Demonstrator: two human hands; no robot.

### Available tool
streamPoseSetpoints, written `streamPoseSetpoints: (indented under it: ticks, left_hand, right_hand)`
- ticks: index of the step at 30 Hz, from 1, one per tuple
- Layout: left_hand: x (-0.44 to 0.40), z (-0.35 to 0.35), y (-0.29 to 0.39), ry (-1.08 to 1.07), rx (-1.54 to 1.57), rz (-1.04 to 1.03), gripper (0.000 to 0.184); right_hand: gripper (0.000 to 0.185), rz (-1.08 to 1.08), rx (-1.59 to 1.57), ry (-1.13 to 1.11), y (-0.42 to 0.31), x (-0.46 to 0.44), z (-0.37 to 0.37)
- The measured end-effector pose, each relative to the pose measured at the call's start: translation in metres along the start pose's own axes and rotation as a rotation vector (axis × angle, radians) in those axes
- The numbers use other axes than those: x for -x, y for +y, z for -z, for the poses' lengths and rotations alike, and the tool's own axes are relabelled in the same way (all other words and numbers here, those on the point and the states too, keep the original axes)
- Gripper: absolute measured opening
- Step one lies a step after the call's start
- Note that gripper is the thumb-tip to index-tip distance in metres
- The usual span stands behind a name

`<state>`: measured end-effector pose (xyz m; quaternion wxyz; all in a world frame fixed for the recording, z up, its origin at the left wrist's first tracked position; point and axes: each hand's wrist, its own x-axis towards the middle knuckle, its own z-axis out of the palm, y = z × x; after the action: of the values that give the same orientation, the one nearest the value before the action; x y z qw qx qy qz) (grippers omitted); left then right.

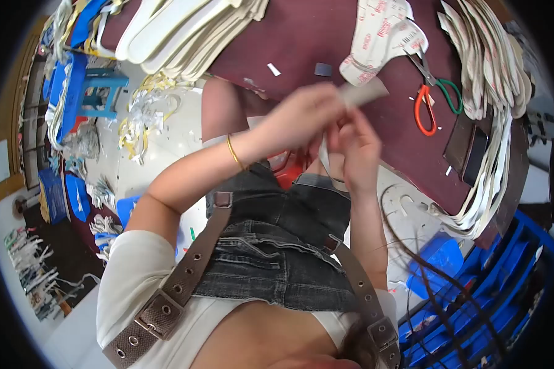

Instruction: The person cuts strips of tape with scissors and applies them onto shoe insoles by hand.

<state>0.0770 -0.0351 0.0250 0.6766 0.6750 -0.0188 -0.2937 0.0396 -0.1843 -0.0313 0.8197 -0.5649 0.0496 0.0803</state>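
Observation:
My left hand (308,114), with a gold bangle at the wrist, is closed on a flat beige piece (368,93) that sticks out to the right over the table edge. Motion blurs its fingers. Close below and touching or nearly so, my right hand (358,147) has its fingers pinched at a thin white strip (324,155) that hangs down. Whether the strip joins the beige piece is hidden by the fingers. Beyond the hands, white sole-shaped pieces with red print (381,40) lie on the table, overlapped by scissors (426,89) with one red and one green handle.
On the dark red table (295,43), stacked white sole-shaped pieces (197,37) lie at left and more (492,61) at right. A small dark square (323,69) is near the edge. Blue bins (437,264) stand at lower right. A blue stool (101,92) and scraps (148,117) occupy the floor.

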Motion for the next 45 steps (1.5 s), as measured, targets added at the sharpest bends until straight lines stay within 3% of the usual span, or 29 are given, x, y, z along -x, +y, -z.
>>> streamPoseSetpoints:
  ticks: [1,2,5,6,7,8,9,11,12,15,17,19,21,23,24,26,27,29,30,32,34,36,37,39,40,41,43,44,45]
  left_hand:
    - [-0.003,-0.010,-0.014,-0.128,-0.102,-0.036,0.025]
    - [-0.019,-0.013,-0.022,-0.143,-0.455,-0.465,0.027]
    - [-0.107,0.017,0.010,0.421,-0.758,-0.580,0.032]
    - [-0.143,0.025,0.026,0.576,-0.874,-0.585,0.035]
    - [-0.170,0.027,0.039,0.568,-0.955,-0.431,0.034]
    - [-0.183,0.020,0.059,0.629,-1.062,-0.334,0.058]
    - [-0.201,0.015,0.060,0.631,-1.058,-0.339,0.058]
    - [-0.225,0.010,0.058,0.622,-1.231,-0.245,0.081]
    - [-0.230,0.011,0.059,0.618,-1.235,-0.245,0.081]
    - [-0.226,0.021,0.065,0.568,-1.118,-0.181,0.090]
    - [-0.228,0.034,0.060,0.585,-0.737,-0.170,0.087]
    - [-0.231,0.048,0.060,0.449,-0.346,-0.427,0.075]
    - [-0.224,0.039,0.058,0.674,-0.232,-0.810,0.070]
    - [-0.187,0.030,0.077,0.652,-0.113,-0.975,0.064]
    - [-0.163,0.029,0.077,0.557,-0.042,-0.792,0.070]
    - [-0.112,0.030,0.059,0.435,-0.042,-0.524,0.053]
    - [-0.094,0.030,0.034,0.388,0.055,-0.453,0.044]
    - [-0.061,0.026,-0.009,0.275,0.414,-0.309,0.038]
    - [-0.045,0.023,-0.016,0.280,0.420,-0.296,0.038]
    - [-0.017,0.019,-0.028,0.099,0.580,-0.072,0.037]
    - [-0.002,0.025,-0.026,0.094,0.591,-0.042,0.038]
    - [0.003,0.025,-0.014,0.173,0.596,-0.092,0.034]
    - [0.005,0.024,-0.016,0.177,0.604,-0.092,0.034]
    - [0.005,0.026,-0.019,0.445,-0.477,-0.510,0.026]
    - [0.011,0.021,-0.011,0.461,-0.570,-0.653,0.021]
    - [0.016,0.019,-0.011,0.463,-0.565,-0.651,0.021]
    - [0.019,0.023,-0.009,0.538,0.182,-0.302,0.025]
    - [0.022,0.023,-0.004,0.568,0.403,-0.231,0.028]
    - [0.024,0.022,-0.005,0.570,0.405,-0.226,0.028]
  right_hand:
    - [0.026,0.090,-0.105,0.119,-0.011,-0.010,0.000]
    - [0.026,0.194,-0.059,0.224,-0.015,-0.015,0.005]
    - [0.025,0.344,0.135,0.321,-0.026,-0.042,0.024]
    - [0.025,0.393,0.282,0.313,-0.028,-0.056,0.029]
    - [0.024,0.456,0.283,0.274,-0.024,-0.074,0.034]
    - [0.025,0.528,0.421,0.272,-0.023,-0.094,0.040]
    - [0.025,0.599,0.558,0.268,-0.024,-0.112,0.045]
    - [0.026,0.543,0.704,0.276,-0.041,-0.137,0.046]
    - [0.027,0.481,0.844,0.289,-0.046,-0.143,0.047]
    - [0.027,0.417,0.573,0.264,-0.036,-0.145,0.039]
    - [0.027,0.430,0.525,0.245,-0.019,-0.149,0.045]
    - [0.027,0.406,0.322,0.202,-0.007,-0.149,0.048]
    - [0.027,0.369,0.292,0.197,-0.008,-0.150,0.049]
    - [0.026,0.355,0.268,0.189,-0.015,-0.151,0.053]
    - [0.025,0.276,0.125,0.166,-0.018,-0.148,0.057]
    - [0.026,0.133,-0.204,0.053,-0.033,-0.129,0.062]
    - [0.025,0.154,-0.201,-0.059,-0.034,-0.116,0.064]
    - [0.021,0.142,-0.136,-0.126,-0.033,-0.079,0.033]
    - [0.012,0.027,0.036,-0.125,-0.034,-0.065,0.023]
    - [0.008,0.210,0.293,-0.134,-0.033,-0.061,0.013]
    - [0.009,0.313,0.416,-0.145,-0.036,-0.063,0.013]
    - [0.011,0.405,0.570,-0.474,-0.042,-0.064,0.014]
    - [0.011,0.399,0.574,-0.480,-0.047,-0.057,0.008]
    - [0.014,-0.355,-0.408,-0.267,-0.057,-0.046,-0.005]
    - [0.017,-0.442,-0.683,-0.298,-0.057,-0.046,-0.005]
    - [0.017,-0.446,-0.680,-0.297,-0.057,-0.039,-0.007]
    - [0.020,-0.343,-0.599,-0.206,-0.057,-0.024,-0.020]
    - [0.019,-0.261,-0.366,-0.147,-0.046,-0.018,-0.024]
    - [0.019,-0.266,-0.366,-0.145,-0.039,-0.014,-0.028]
